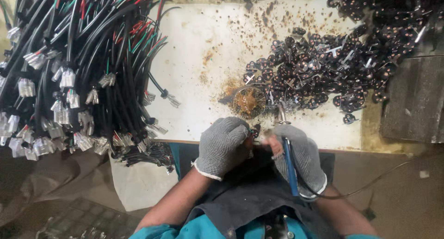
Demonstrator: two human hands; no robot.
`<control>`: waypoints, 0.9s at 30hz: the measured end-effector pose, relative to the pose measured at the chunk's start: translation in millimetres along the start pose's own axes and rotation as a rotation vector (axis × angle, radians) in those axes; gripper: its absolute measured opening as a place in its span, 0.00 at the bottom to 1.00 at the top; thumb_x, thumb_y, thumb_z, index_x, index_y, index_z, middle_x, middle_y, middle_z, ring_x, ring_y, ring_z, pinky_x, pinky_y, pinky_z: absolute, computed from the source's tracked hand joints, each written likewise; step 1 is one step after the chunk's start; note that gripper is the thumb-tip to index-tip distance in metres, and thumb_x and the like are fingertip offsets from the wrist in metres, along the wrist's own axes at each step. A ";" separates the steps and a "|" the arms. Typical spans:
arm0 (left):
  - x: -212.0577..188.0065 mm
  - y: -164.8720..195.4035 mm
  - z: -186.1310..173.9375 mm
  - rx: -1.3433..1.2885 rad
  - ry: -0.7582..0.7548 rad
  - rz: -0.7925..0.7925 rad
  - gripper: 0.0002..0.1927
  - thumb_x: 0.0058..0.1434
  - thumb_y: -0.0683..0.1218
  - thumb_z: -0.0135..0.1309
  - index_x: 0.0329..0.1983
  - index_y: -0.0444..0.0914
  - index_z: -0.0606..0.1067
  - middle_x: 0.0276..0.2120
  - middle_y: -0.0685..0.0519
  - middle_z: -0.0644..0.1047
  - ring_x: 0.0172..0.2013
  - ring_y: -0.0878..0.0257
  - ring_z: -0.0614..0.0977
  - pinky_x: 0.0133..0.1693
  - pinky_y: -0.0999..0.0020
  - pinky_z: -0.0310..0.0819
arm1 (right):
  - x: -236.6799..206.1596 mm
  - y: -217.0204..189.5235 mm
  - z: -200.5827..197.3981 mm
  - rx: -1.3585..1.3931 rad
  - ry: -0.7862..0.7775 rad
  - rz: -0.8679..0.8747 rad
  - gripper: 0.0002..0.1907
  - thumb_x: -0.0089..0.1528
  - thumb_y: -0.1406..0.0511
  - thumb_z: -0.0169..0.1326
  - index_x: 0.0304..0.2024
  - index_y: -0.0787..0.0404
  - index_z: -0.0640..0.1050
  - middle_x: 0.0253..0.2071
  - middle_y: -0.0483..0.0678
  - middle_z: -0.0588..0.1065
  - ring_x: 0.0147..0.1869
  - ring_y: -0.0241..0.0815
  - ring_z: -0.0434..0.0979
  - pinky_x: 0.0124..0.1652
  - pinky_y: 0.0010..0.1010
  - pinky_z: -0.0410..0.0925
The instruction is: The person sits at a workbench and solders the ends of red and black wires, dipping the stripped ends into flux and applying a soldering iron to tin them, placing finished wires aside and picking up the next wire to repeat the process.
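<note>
- The worktop (199, 45) is a pale sheet with many brown stains and burn spots.
- A large bundle of black cables (78, 58) with red and green cores and clear end connectors lies on its left part and hangs over the near edge.
- A heap of small black plug parts (323, 63) with copper pins covers the right part.
- The left hand (222, 145), in a grey knitted glove, is closed around a small black plug part (253, 131) at the near edge of the worktop.
- The right hand (300, 156), also gloved, is wrapped around a soldering iron (290, 162) with a blue handle; the tip points toward the small part.
- A small round tin (247, 101) with brown paste stands just behind the hands.
</note>
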State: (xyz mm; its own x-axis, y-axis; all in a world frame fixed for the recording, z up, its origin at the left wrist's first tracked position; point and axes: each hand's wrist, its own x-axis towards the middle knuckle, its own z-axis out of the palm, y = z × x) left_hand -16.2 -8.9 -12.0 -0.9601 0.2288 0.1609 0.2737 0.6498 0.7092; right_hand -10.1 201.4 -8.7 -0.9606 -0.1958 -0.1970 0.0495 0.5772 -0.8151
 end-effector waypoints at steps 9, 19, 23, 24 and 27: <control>-0.1 -2.6 1.5 -0.017 0.010 0.009 0.12 0.47 0.44 0.63 0.33 0.42 0.73 0.36 0.50 0.77 0.37 0.50 0.79 0.37 0.56 0.74 | 13.4 -13.4 10.2 -0.093 0.010 -0.182 0.11 0.57 0.70 0.61 0.42 0.55 0.85 0.29 0.50 0.78 0.34 0.48 0.80 0.36 0.36 0.72; -3.1 0.1 0.0 0.009 0.018 -0.013 0.11 0.50 0.43 0.64 0.31 0.44 0.72 0.36 0.53 0.78 0.37 0.52 0.80 0.37 0.57 0.74 | 7.2 -13.0 6.1 0.120 0.166 -0.186 0.05 0.60 0.70 0.62 0.39 0.56 0.82 0.36 0.48 0.82 0.36 0.42 0.83 0.40 0.34 0.72; -6.7 -5.0 3.8 -0.025 -0.004 -0.006 0.13 0.46 0.43 0.63 0.34 0.42 0.73 0.37 0.51 0.78 0.38 0.50 0.80 0.38 0.56 0.74 | 9.3 -9.6 14.9 0.030 0.060 -0.222 0.11 0.59 0.72 0.60 0.43 0.57 0.83 0.35 0.50 0.80 0.38 0.46 0.83 0.41 0.34 0.74; -6.7 -5.7 4.3 -0.025 0.003 -0.001 0.12 0.47 0.43 0.63 0.34 0.42 0.74 0.38 0.51 0.78 0.38 0.50 0.80 0.38 0.56 0.75 | 8.5 -9.8 16.4 0.014 0.064 -0.216 0.11 0.59 0.72 0.60 0.44 0.57 0.83 0.34 0.51 0.80 0.37 0.47 0.82 0.40 0.34 0.74; -7.9 -4.8 4.4 -0.037 -0.017 -0.013 0.11 0.50 0.44 0.64 0.34 0.42 0.74 0.38 0.51 0.78 0.39 0.50 0.80 0.39 0.56 0.75 | 8.2 -10.6 15.8 -0.045 0.063 -0.205 0.12 0.59 0.73 0.59 0.44 0.57 0.83 0.32 0.51 0.79 0.36 0.47 0.82 0.39 0.34 0.73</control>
State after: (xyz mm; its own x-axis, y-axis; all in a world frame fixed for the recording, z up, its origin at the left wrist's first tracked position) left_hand -9.7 -10.7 -19.8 -0.9623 0.2330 0.1403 0.2589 0.6257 0.7358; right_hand -14.1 181.2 -10.3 -0.9647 -0.2633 0.0062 -0.1594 0.5652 -0.8094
